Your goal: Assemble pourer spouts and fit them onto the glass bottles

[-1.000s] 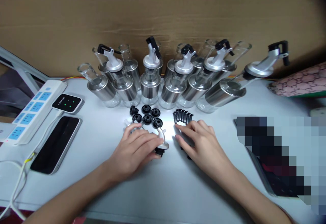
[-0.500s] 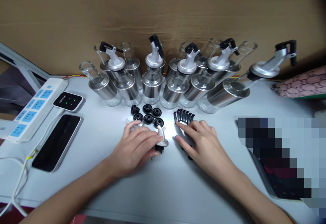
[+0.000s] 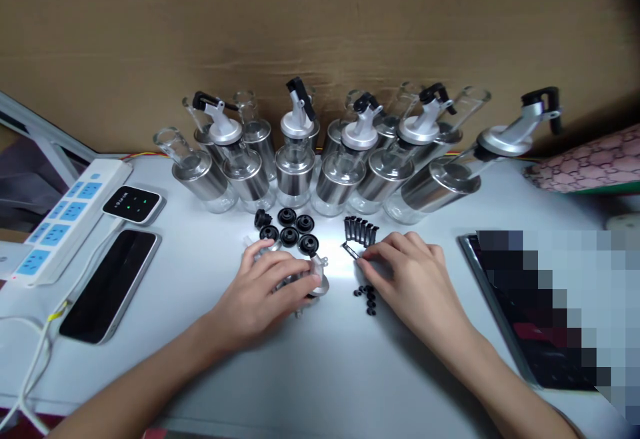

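Note:
My left hand (image 3: 267,286) is closed around a silver pourer spout (image 3: 320,278) and partly covers other clear or silver pieces under the palm. Between thumb and forefinger, my right hand (image 3: 407,276) pinches a slim black lever (image 3: 351,251) just above the table. Several like black levers (image 3: 361,230) lie in a row behind it. Small black caps (image 3: 371,300) are scattered below my right hand. Round black stoppers (image 3: 289,236) sit in a cluster beyond my left hand; one (image 3: 263,218) lies on its side.
Glass bottles with steel sleeves (image 3: 295,176) stand along the cardboard wall (image 3: 320,19), several topped with pourers (image 3: 361,129). At left are a power strip (image 3: 65,219), a small device (image 3: 133,204) and a phone (image 3: 109,286). A dark tablet-like device (image 3: 530,332) lies at right.
My right hand has picked one black lever from the row and drawn it toward me, uncovering the small caps. My left hand keeps the spout, which has tilted slightly.

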Tool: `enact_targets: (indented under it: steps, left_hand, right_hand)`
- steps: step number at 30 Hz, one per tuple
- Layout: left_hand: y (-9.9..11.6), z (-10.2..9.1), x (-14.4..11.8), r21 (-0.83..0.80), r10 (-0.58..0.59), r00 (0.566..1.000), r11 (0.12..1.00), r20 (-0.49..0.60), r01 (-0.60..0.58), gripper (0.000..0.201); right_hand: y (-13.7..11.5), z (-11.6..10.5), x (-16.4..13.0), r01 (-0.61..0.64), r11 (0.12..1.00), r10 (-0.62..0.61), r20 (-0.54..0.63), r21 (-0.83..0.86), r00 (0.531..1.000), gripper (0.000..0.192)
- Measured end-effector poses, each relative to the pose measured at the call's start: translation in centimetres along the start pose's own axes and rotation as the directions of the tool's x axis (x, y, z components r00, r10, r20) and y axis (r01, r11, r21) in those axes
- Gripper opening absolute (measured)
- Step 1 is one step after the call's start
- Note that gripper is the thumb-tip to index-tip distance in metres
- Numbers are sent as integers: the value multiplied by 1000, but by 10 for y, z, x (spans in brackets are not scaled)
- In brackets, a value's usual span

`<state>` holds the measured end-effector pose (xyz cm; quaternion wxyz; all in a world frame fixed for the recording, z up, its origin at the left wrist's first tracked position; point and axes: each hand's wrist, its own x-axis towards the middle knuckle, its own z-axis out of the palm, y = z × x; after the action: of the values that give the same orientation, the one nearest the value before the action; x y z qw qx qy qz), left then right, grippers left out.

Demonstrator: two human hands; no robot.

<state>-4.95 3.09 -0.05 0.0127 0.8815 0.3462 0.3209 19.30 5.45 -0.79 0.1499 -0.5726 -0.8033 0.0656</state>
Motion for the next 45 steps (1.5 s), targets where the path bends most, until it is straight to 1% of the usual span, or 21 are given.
enact_targets:
  steps: [6,9,13,14,16,18,20,22,25,27,29,32,36,39,45]
  left_hand:
    - [0,0,-1,-32,-7,1000,999,18,7,20]
    - [0,1,-2,-24,6,1000,1000,11,-6,20]
    - [-1,5,-6,-9,-17,1000,1000,-6,16,18]
    - [-1,6,-7,-4,-20,1000,1000,-19,19,18]
    - [-2,7,-8,-4,-14,999,1000,-38,14,18]
    - [-1,7,-9,-19,-4,999,1000,-37,4,20]
    - [0,6,-9,-36,-1,1000,999,-11,0,21]
    - [2,7,-10,-39,-3,1000,999,16,4,22]
    - [4,7,-11,-33,-6,1000,999,19,6,23]
    - [5,8,-12,-29,5,1000,1000,16,-5,22]
    - [5,8,-12,-24,13,1000,1000,25,-13,24]
    - [4,8,-12,-22,17,999,1000,45,-16,29]
    - [5,8,-13,-34,38,998,999,57,-36,29]
    - [6,9,-13,-39,46,998,998,48,-44,28]
    - [4,7,-10,0,43,999,999,15,-43,27]
  right_hand:
    - [1,1,-1,-3,1000,3,0,9,1000,11]
    - [2,3,-1,10,1000,-10,-6,21,1000,14]
    - [3,2,1,13,999,-13,-13,45,1000,12]
    - [2,1,2,15,997,-14,-21,75,1000,11]
    - [-1,-3,3,29,981,-20,-46,191,999,11]
    - [-4,-9,3,41,940,-17,-75,339,997,10]
    - [-9,-13,1,38,890,6,-95,455,995,9]
    - [-13,-15,-2,43,851,24,-121,523,992,8]
    - [-18,-15,-7,118,804,-3,-194,582,981,12]
    - [-20,-13,-8,174,777,-25,-247,605,969,14]
    - [-21,-12,-9,204,763,-30,-281,613,959,17]
    - [-23,-13,-8,225,758,-38,-303,612,952,20]
    - [-25,-16,-8,242,757,-26,-342,607,939,24]
    - [-26,-16,-10,242,756,-21,-347,609,938,29]
    - [-28,-17,-11,272,719,-63,-330,640,942,32]
